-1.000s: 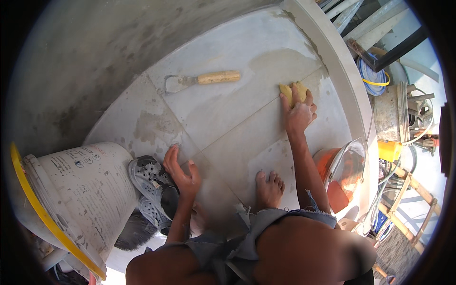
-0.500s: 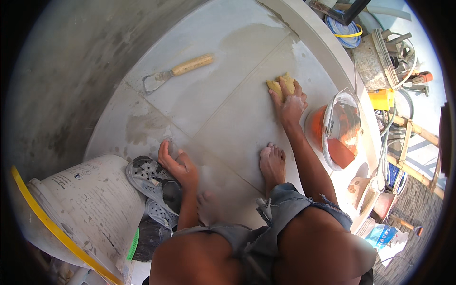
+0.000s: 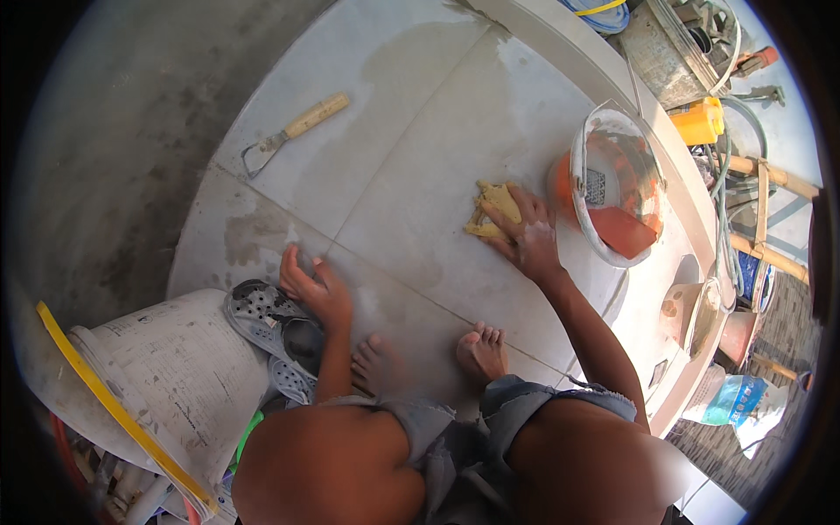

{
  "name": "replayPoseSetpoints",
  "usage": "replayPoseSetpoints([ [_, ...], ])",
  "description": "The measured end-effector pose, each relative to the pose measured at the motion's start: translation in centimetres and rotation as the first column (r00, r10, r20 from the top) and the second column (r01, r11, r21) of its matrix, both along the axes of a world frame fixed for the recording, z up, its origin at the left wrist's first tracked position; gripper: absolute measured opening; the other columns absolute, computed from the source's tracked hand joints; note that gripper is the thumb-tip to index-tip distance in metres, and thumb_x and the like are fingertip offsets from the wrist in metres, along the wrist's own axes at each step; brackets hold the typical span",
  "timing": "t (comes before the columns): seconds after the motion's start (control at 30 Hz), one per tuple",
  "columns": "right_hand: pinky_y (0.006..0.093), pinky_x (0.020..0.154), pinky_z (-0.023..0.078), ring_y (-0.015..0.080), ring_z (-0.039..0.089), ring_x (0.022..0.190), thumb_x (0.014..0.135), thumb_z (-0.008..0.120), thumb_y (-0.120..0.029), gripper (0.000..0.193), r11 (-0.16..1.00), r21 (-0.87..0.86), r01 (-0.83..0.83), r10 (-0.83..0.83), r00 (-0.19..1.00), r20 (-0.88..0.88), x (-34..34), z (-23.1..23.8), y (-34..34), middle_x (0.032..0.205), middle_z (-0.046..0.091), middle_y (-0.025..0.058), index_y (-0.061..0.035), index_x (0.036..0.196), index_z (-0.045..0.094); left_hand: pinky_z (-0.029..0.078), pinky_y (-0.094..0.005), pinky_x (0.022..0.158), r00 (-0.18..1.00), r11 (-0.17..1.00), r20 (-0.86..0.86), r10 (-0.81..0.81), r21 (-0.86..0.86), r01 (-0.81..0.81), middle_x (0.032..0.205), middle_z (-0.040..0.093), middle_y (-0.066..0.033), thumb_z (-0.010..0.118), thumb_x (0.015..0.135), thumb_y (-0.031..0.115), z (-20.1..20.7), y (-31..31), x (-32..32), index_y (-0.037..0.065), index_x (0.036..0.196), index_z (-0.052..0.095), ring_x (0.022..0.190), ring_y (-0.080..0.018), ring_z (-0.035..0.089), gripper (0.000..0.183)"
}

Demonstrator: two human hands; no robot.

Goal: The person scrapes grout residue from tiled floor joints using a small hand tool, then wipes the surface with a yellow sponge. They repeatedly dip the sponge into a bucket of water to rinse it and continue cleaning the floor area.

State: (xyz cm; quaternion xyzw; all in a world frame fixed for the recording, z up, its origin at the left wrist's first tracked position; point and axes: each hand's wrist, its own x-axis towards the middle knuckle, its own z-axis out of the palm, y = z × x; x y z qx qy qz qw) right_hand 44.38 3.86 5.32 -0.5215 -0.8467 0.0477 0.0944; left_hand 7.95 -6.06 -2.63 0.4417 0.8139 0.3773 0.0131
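My right hand (image 3: 531,238) rests on a crumpled yellow sponge (image 3: 493,210), pressing it to the grey tiled floor (image 3: 429,201) with fingers curled over its edge. Near the grey perforated clogs (image 3: 254,302), my left hand (image 3: 317,290) hovers at or just above the tiles; its fingers and thumb are apart and I see nothing in them. A scraper with a wooden handle (image 3: 317,114) and a metal blade lies ahead on the tiles. Just right of my right hand stands a bucket (image 3: 579,166), its inside smeared orange, with a red piece in it. Damp patches darken parts of the tiles.
At the left a large whitish bucket (image 3: 188,367) with a yellow handle lies tipped beside the clogs. Past the raised edge at right are a tool-filled bucket (image 3: 665,61), a yellow box (image 3: 697,121), cables, bamboo poles (image 3: 770,254) and a bag (image 3: 739,402). My bare feet stand on the tiles.
My right hand has drawn the sponge toward me and slightly left across the tiles. My left hand's fingers have spread a little. The whole view has shifted.
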Motion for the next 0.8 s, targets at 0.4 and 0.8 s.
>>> replayPoseSetpoints([
  [0.4, 0.0516, 0.101, 0.041, 0.0347, 0.052, 0.127, 0.074, 0.09, -0.041, 0.066, 0.991, 0.128, -0.042, 0.054, 0.994, -0.091, -7.0, -1.8, 3.0, 0.152, 0.053, 0.0138, -0.034, 0.137, 0.072, 0.039, -0.0505, 0.116, 0.995, 0.996, 0.071, -0.076, 0.05, 0.072, 0.141, 0.056, -0.0259, 0.055, 0.103, 0.009, 1.3, 0.2, 0.6, -0.006, 0.14, 0.053, 0.133, -0.0414, 0.053, 0.04],
  [0.8, 0.0528, 0.102, 0.041, 0.0366, 0.051, 0.126, 0.079, 0.082, -0.052, 0.064, 0.944, -0.132, -0.303, 0.303, 0.953, -0.016, 6.7, 0.6, -7.3, 0.155, 0.05, 0.0118, -0.0411, 0.14, 0.069, 0.035, -0.0485, 0.121, 0.986, 0.995, 0.141, -0.094, -0.022, 0.098, 0.146, 0.054, -0.0265, 0.054, 0.106, 0.011, 1.8, -0.5, 0.9, -0.008, 0.147, 0.043, 0.14, -0.0379, 0.05, 0.046],
])
